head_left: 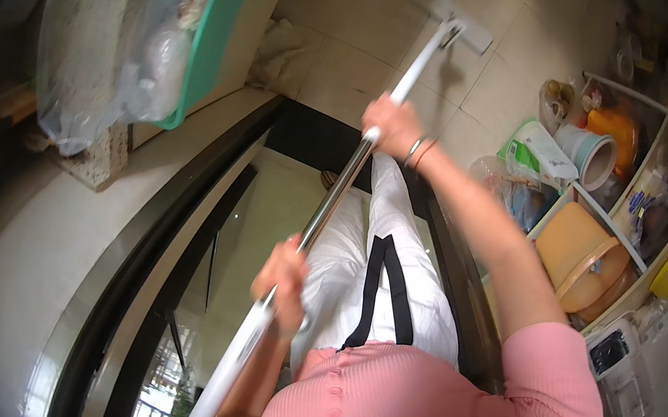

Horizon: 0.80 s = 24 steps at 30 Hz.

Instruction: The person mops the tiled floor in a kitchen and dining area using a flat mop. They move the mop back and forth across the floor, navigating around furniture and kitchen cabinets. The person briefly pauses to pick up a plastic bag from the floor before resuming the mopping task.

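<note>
Presumably light and stiff, the mop (332, 199) suits spaced gripping; left hand (282, 275) and right hand (394, 125) encircle its pole (415, 73).

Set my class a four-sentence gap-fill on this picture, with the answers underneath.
The hand nearer the mop head is the ____ one.
The number of hands on the pole is ____.
The top is ____.
The straps over the white trousers are ____.

right; two; pink; black

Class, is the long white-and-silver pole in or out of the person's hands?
In: the right hand grips the pole nearer its flat white head, the left hand farther back.
</note>
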### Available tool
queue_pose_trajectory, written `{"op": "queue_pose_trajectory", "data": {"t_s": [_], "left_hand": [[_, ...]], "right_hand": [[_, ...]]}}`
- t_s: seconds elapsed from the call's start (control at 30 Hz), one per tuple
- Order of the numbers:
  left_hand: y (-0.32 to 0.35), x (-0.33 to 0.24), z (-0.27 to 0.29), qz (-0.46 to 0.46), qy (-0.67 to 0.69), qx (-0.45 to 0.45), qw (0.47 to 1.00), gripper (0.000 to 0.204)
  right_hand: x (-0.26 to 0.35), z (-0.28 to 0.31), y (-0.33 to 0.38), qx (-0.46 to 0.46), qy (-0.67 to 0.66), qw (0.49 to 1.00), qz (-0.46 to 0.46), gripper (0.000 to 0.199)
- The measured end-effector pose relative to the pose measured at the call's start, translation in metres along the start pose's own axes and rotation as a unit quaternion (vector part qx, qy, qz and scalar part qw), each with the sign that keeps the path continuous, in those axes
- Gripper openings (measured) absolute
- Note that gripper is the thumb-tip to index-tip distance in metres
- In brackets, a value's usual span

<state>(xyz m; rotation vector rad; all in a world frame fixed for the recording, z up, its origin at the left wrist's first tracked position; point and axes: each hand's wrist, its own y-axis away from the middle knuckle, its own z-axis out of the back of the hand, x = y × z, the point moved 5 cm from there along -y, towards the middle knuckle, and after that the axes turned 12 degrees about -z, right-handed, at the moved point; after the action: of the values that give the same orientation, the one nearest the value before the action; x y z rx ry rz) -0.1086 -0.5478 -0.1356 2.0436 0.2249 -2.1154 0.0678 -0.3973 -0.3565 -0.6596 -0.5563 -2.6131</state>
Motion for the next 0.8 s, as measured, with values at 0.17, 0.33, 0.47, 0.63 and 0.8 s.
{"op": "queue_pose_trajectory", "data": {"t_s": [0.17,0.33,0.47,0.63,0.8], "left_hand": [[-0.089,0.042,-0.121,-0.051,0.053,0.079,0.994,0.031],[-0.037,0.006,-0.075,-0.003,-0.011,0.095,0.995,0.026],[0.016,-0.074,0.0,0.056,-0.104,0.017,0.993,0.029],[0.05,-0.116,0.03,0.003,-0.11,0.002,0.994,0.031],[0.006,-0.101,-0.014,-0.023,-0.041,0.003,0.999,0.036]], "right_hand": [[-0.146,0.049,-0.037,-0.028,0.044,0.995,-0.087,0.009],[-0.093,0.018,0.009,-0.072,-0.031,0.995,-0.058,0.013],[0.038,-0.001,0.063,-0.069,-0.111,0.99,-0.047,0.01],[0.101,0.002,0.1,-0.004,-0.195,0.979,-0.056,0.008],[0.057,0.014,0.077,-0.036,-0.152,0.986,-0.055,0.006]]}}
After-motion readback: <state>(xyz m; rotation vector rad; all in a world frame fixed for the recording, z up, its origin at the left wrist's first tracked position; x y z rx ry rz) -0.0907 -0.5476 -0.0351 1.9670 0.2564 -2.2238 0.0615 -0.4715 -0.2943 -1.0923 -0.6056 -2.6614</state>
